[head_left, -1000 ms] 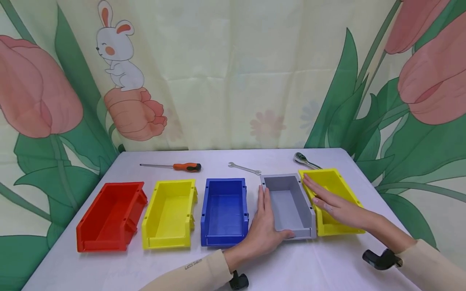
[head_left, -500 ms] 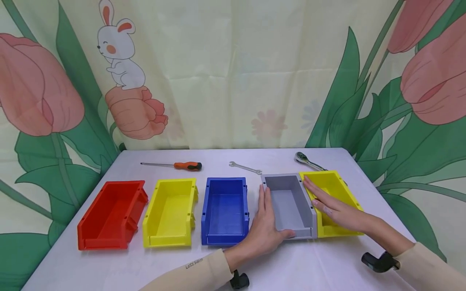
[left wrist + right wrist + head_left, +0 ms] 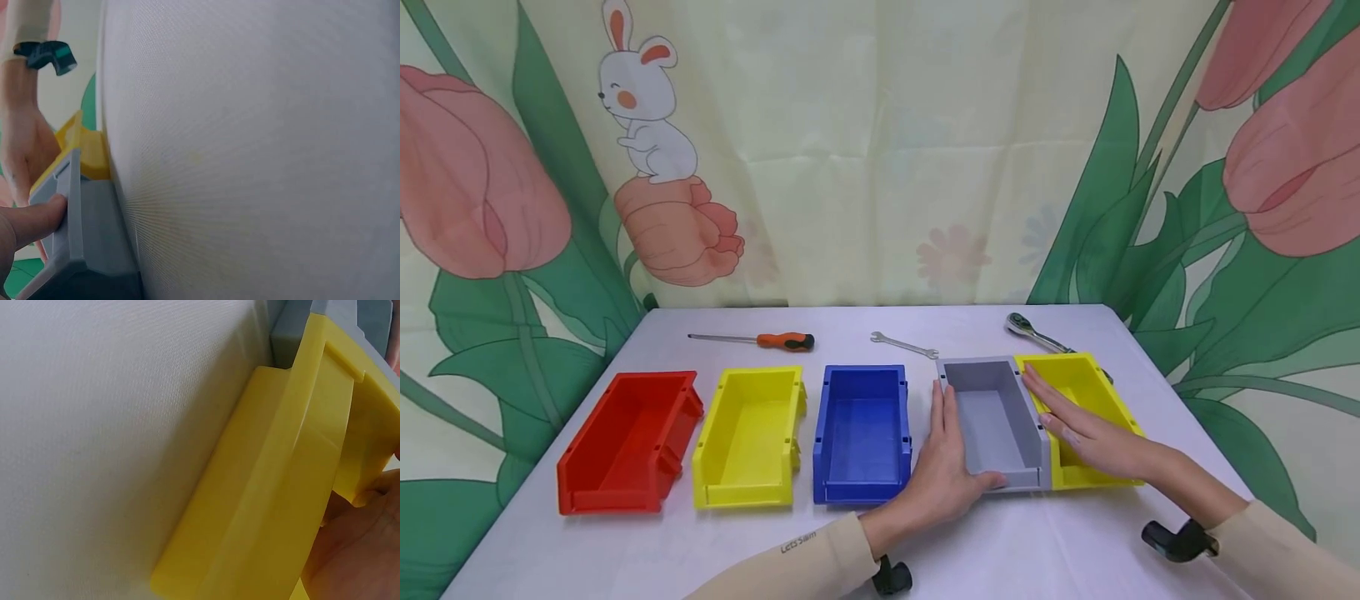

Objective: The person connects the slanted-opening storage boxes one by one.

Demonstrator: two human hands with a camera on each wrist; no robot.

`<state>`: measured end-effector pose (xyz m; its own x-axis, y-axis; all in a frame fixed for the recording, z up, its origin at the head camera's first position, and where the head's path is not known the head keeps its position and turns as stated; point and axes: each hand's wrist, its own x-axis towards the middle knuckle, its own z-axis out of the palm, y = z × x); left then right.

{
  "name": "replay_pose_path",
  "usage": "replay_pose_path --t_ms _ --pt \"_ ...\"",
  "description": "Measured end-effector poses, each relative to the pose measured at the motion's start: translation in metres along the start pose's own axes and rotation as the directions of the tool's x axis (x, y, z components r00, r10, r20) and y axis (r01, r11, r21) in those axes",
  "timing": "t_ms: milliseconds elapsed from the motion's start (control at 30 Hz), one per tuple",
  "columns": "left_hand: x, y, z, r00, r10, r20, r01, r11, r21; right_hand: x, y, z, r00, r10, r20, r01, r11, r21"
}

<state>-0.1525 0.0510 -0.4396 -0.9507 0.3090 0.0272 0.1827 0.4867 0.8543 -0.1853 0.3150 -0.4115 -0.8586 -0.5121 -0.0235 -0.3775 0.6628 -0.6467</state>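
The head view is the only one that gives the whole layout: five bins in a row on the white table (image 3: 625, 558), with tools lying beyond them. The wrist views are basically pressed against the tablecloth and only catch slivers of plastic.

The left hand (image 3: 943, 471) lies flat along the outer left wall of the grey bin (image 3: 996, 421), fingers straight and pointing away from the person, thumb hooked over the bin's near front lip. The left wrist view shows that thumb (image 3: 34, 219) pressing right on the grey rim (image 3: 69, 212), which the head view only hints at. So it's a loose, mostly open hold, not a real clench.

The right hand (image 3: 1090, 437) rests palm down with straight fingers inside the far-right yellow bin (image 3: 1101, 379), lying along the wall it shares with the grey one. The right wrist view shows the yellow bin (image 3: 275, 487) from outside and low, with a bit of palm (image 3: 356, 544) at its front opening and grey plastic (image 3: 290, 334) touching it beyond.

The two bins sit side by side, touching, between the hands. Just left of the left hand is the blue bin (image 3: 861, 433), then another yellow bin (image 3: 748, 437) and a red bin (image 3: 625, 442). Beyond the fingertips lie a spanner (image 3: 904, 345), a ratchet (image 3: 1033, 331) and, further left, a screwdriver (image 3: 752, 340).
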Motion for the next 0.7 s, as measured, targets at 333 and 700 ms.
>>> replay_pose_path --t_ms 333,700 --pt "0.001 0.002 0.003 1.000 -0.013 -0.018 0.012 1.000 -0.009 0.001 0.002 0.005 0.999 -0.029 -0.036 0.031 0.998 0.060" --pt "-0.003 0.019 -0.014 0.999 0.036 0.009 -0.036 0.993 0.113 -0.002 0.003 0.010 0.997 0.029 -0.067 -0.025 0.998 0.065"
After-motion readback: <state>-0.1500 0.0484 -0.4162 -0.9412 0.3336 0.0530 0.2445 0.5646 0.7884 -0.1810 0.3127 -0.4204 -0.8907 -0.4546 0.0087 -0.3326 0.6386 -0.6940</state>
